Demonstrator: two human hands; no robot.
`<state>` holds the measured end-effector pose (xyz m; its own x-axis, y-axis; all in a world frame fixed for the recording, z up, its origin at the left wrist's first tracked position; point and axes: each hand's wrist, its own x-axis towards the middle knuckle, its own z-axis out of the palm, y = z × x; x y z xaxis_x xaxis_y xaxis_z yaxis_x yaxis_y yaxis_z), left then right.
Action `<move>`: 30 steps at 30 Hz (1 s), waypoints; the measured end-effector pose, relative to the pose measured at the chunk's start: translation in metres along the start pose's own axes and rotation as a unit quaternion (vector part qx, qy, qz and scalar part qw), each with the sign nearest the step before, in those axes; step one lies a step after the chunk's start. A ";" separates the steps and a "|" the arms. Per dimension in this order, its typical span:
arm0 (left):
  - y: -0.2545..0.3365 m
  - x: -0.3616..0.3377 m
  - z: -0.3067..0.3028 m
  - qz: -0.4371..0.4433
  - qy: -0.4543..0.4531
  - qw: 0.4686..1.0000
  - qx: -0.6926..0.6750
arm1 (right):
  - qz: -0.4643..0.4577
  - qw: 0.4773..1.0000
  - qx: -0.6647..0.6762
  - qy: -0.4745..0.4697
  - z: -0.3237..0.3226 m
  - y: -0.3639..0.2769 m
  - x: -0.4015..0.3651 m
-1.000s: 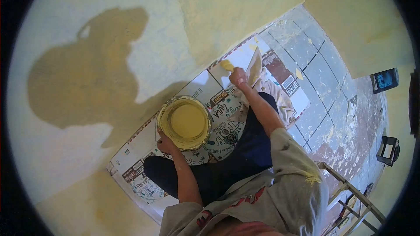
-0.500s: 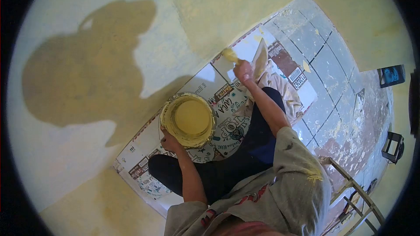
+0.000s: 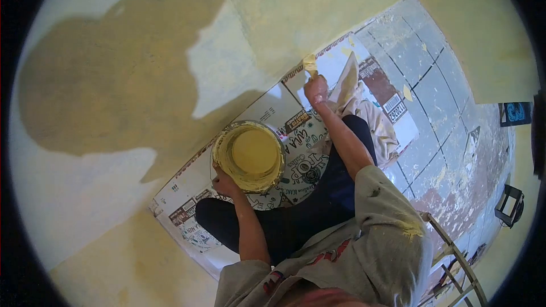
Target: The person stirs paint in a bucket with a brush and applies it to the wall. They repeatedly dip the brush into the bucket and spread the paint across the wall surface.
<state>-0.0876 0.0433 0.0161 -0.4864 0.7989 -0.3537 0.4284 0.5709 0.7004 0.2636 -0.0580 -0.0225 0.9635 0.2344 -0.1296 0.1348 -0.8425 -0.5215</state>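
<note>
Holding one brush (image 3: 310,66) (right hand (image 3: 316,88)), one bucket (image 3: 261,184) (left (image 3: 226,183)).

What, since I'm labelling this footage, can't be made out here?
All in the head view:
Grip of the brush: covered by the right hand.
Inside bottom of the bucket: hidden by yellow paint.
Part of the ladder-like frame: cut off by the picture's dark edge.
Finest print on the cardboard: too small.

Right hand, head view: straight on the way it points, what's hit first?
Likely the wall, with the brush in the right hand leading. The bristles overlap the wall's lower edge in view; whether they already touch is unclear.
</note>
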 end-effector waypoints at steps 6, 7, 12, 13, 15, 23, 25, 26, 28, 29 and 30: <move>0.008 -0.011 -0.003 0.015 -0.002 1.000 -0.014 | -0.268 0.947 0.022 -0.175 -0.025 -0.004 -0.066; 0.010 -0.013 -0.004 0.009 0.005 1.000 -0.020 | -0.278 0.944 0.020 -0.179 -0.030 -0.005 -0.069; 0.008 -0.006 -0.007 0.019 0.041 0.997 0.062 | -0.256 0.937 -0.066 -0.230 -0.027 -0.001 -0.060; 0.007 -0.006 -0.005 0.013 0.040 0.998 0.052 | -0.251 0.938 -0.089 -0.223 -0.021 -0.004 -0.059; 0.006 -0.005 -0.008 0.015 0.017 1.000 0.015 | -0.231 0.948 -0.072 -0.208 -0.016 -0.024 -0.049; 0.002 -0.002 -0.009 0.005 0.010 0.999 0.034 | -0.295 0.934 0.195 0.043 -0.198 -0.141 -0.115; -0.002 0.002 -0.009 -0.010 0.000 1.000 0.013 | -0.261 0.929 0.261 0.037 -0.213 -0.152 -0.128; -0.001 0.002 -0.006 0.003 0.037 0.999 0.028 | -0.271 0.922 0.260 0.091 -0.214 -0.156 -0.132; 0.008 -0.004 -0.008 0.023 0.060 0.997 0.043 | -0.268 0.931 0.216 0.121 -0.202 -0.156 -0.136; 0.015 -0.010 -0.015 0.021 0.021 1.000 0.000 | -0.336 0.911 0.204 0.129 -0.176 -0.146 -0.128; 0.021 -0.016 -0.020 0.017 -0.020 0.999 -0.040 | -0.402 0.885 0.191 0.136 -0.150 -0.137 -0.121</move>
<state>-0.0864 0.0387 0.0485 -0.4412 0.8255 -0.3520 0.3810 0.5274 0.7594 0.1632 -0.0434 0.1914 0.6193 0.5136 0.5939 0.7638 -0.2188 -0.6072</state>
